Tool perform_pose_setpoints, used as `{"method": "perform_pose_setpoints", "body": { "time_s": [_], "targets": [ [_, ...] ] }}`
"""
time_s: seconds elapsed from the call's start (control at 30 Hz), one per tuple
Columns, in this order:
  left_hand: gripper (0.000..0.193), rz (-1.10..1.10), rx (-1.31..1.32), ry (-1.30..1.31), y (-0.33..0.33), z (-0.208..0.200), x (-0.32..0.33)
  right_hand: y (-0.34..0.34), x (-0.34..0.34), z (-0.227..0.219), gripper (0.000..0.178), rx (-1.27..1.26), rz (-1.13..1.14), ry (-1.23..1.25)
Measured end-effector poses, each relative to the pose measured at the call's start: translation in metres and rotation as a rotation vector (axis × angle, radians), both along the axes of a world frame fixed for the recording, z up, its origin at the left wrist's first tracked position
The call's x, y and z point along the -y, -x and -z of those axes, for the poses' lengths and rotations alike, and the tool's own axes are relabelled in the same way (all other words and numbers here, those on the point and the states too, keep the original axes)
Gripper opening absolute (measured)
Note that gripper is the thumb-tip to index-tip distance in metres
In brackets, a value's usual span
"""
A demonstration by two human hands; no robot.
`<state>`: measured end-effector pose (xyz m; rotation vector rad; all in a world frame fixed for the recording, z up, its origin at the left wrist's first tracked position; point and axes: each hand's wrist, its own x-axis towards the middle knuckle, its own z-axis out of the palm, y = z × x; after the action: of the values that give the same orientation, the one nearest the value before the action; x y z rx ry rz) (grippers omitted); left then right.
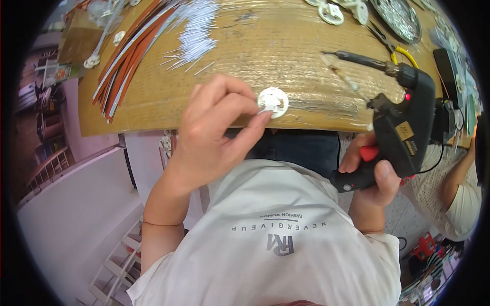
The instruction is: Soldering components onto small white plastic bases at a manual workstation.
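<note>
At the near edge of the wooden table lies a round white plastic part [274,96] with a raised middle and a small brownish spot. My left hand [214,122] pinches this part at its left edge, thumb and fingers closed together; the exact grip point is partly hidden by the fingertips. In my right hand [380,178] is a black soldering gun [416,115], its handle wrapped by the fingers beside a red trigger. A small red light glows on its body. The gun's long dark tip [352,57] points left over the table, apart from the white part.
Brown and grey flat wires [133,58] and a pile of thin white wires [196,33] lie at the far left. Yellow-handled pliers [390,46], a round metal dish [398,20] and more white parts [332,13] sit at the far right. Another person's arm [458,173] shows at right.
</note>
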<state>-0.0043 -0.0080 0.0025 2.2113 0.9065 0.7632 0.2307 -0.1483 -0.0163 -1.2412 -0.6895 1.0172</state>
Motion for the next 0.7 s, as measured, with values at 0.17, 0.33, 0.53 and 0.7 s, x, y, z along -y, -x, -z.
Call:
{"method": "perform_pose_setpoints", "body": {
  "time_s": [0.17,0.33,0.53,0.7],
  "targets": [
    [0.01,-0.156,0.318,0.271,0.008,-0.018,0.012,-0.002,-0.024,-0.006,0.053,-0.073,-0.038,-0.238],
    [0.008,-0.312,0.221,0.151,0.066,-0.051,0.017,-0.014,-0.042,-0.006,0.05,-0.144,-0.055,-0.316],
    [0.008,-0.11,-0.392,0.582,0.162,-0.054,0.018,-0.024,-0.055,-0.003,0.048,-0.062,-0.089,-0.285],
    [0.013,-0.44,-0.502,0.723,0.236,0.069,0.021,-0.018,-0.057,-0.002,0.049,-0.042,-0.026,-0.214]
  ]
}}
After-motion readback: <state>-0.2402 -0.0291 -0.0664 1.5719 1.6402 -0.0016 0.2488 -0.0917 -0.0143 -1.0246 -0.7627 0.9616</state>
